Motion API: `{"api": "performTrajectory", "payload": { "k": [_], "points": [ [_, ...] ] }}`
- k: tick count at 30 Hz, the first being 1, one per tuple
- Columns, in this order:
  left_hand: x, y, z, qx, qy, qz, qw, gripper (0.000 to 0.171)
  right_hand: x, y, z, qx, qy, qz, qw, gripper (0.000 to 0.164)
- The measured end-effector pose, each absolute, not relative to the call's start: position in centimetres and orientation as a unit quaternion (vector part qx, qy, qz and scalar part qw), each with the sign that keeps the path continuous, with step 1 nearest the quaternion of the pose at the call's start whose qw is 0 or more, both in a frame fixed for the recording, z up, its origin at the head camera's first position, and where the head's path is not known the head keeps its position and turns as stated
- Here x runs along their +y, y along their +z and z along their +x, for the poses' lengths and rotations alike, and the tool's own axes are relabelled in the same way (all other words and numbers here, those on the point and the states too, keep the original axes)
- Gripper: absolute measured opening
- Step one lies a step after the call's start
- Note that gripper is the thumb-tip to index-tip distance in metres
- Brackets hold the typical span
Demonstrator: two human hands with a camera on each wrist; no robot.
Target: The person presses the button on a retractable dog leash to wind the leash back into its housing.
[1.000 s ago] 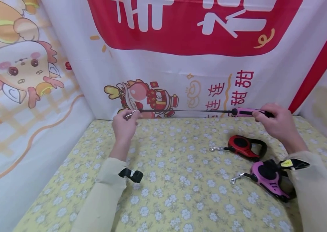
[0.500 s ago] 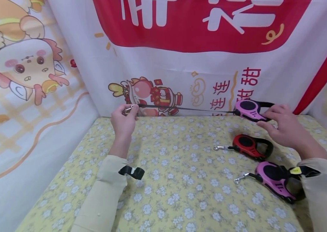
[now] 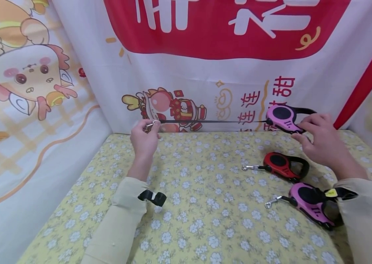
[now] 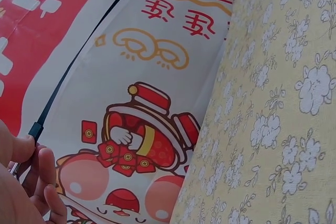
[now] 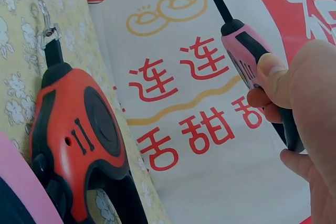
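Note:
My right hand (image 3: 321,141) grips a pink and black retractable dog leash (image 3: 281,116) by its black handle, above the table's far edge. Its flat side faces up towards the head view. From its nose a thin black strap (image 3: 205,121) runs out, taut and nearly level, to my left hand (image 3: 144,139). There, my fingers pinch the strap's end at the silver metal clip (image 3: 149,126), partly hidden by them. In the left wrist view the strap (image 4: 68,72) stretches away from the thumb. The right wrist view has the held leash (image 5: 247,45) nearly edge-on, thumb on its side.
On the flowered tablecloth (image 3: 199,176) lie a red retractable leash (image 3: 276,165) and a second pink one (image 3: 308,201), below my right hand, clips pointing left. The right forearm passes close to the second pink one. A printed cloth (image 3: 225,69) hangs behind the table.
The held leash has turned from edge-on to showing its flat side, and has risen slightly. Its strap stays stretched between my hands. My left hand has barely moved.

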State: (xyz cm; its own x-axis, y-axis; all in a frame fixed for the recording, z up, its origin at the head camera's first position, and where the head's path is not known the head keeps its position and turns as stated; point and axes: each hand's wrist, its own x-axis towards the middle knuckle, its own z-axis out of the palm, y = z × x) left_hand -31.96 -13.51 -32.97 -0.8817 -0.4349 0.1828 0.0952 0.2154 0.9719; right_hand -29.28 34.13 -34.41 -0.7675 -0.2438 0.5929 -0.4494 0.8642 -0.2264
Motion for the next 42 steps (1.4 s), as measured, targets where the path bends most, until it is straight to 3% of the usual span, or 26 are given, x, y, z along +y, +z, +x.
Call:
{"api": "performTrajectory", "payload": {
  "k": [31, 42],
  "points": [
    [-12.4, -33.3, -31.6, -0.763, -0.602, 0.08, 0.221, 0.02, 32.8, -35.1, -29.7, -0.899, 0.2, 0.22, 0.322, 0.033],
    [-12.2, -33.3, -31.7, -0.759, -0.614, 0.078, 0.201, 0.02, 32.4, -35.2, -29.8, -0.894, 0.202, 0.223, 0.331, 0.033]
  ]
}}
